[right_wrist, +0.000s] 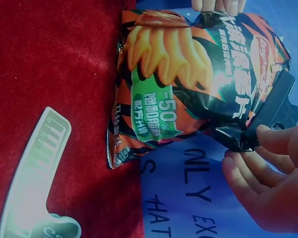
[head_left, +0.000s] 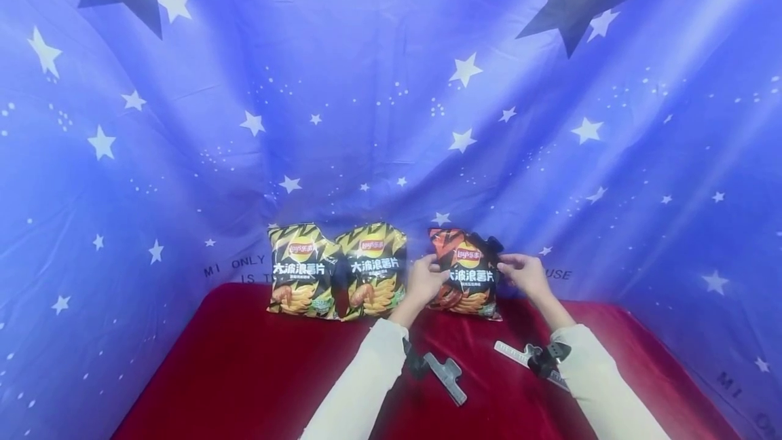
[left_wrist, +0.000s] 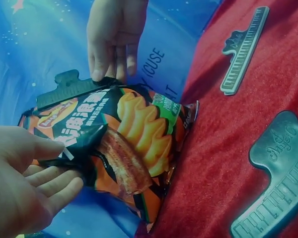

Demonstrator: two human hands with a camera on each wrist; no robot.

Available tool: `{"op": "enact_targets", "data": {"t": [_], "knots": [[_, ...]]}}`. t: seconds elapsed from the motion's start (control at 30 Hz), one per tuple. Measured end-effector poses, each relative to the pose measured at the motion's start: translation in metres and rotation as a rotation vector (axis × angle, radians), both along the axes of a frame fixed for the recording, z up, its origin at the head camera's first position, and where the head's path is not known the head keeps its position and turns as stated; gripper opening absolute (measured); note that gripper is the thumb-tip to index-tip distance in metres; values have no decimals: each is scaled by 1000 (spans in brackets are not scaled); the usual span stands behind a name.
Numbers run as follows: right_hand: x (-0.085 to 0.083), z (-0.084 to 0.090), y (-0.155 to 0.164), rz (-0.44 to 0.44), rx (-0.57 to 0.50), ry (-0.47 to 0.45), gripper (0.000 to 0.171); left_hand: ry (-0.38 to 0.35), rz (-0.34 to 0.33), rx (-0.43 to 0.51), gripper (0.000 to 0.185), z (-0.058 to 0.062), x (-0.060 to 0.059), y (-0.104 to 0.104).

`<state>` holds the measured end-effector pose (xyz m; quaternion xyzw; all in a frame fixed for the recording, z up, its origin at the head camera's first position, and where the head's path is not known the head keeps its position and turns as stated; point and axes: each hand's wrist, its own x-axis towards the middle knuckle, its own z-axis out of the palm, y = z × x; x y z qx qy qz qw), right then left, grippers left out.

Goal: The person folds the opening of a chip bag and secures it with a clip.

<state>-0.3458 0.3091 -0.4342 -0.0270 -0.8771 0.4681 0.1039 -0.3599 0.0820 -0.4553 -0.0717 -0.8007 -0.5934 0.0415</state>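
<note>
A red-and-black bag of potato chips [head_left: 467, 290] stands at the back of the red table, against the blue curtain. A black bag clip [right_wrist: 275, 106] bites slantwise across its top right corner. My left hand [head_left: 425, 282] pinches a fold of the bag's left side between thumb and fingers, plain in the left wrist view. On the other side, my right hand [head_left: 527, 273] pinches the bag's edge, its thumb right by the lower end of the clip. Only the left hand's fingertips [right_wrist: 221, 5] show in the right wrist view.
Two yellow-and-black chip bags, one on the left [head_left: 302, 284] and one beside it [head_left: 373, 277], stand left of my hands. A grey clip [head_left: 448, 377] and a clear clip [head_left: 513, 352] lie on the red cloth [head_left: 244, 372]. A starry blue curtain [head_left: 366, 155] rises behind.
</note>
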Motion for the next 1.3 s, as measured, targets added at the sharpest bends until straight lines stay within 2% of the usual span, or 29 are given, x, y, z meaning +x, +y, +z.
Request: {"op": "enact_targets", "data": {"t": [0.2,0.43,0.57,0.7,0.83,0.93,1.0,1.07,1.1,1.2,1.3], "knots": [[-2,-5,-1,-8,-25,0,39,11,-48,-63,58,-3,0,2],[-2,-7,0,11,-47,6,39,-65,-114,-75,68,-3,0,5],[-1,-7,0,1,-46,-1,39,-81,-127,-63,70,-3,0,5],[1,-1,-3,-25,-12,-1,40,-68,-115,-33,70,3,2,1],[2,9,-8,-94,43,29,40,-39,-93,11,68,17,2,-12],[3,19,-17,-170,31,45,40,-16,-66,51,65,30,2,-28],[2,27,-23,-206,-34,59,40,-13,-33,101,62,41,2,-43],[1,34,-31,-205,-131,79,40,-8,22,151,57,52,4,-60],[0,37,-36,-195,-182,89,40,-23,53,192,55,57,5,-68],[-1,46,-50,-124,-336,93,40,-63,181,231,51,67,12,-95],[-1,52,-65,-33,-443,49,40,-114,258,257,51,71,19,-120]]}}
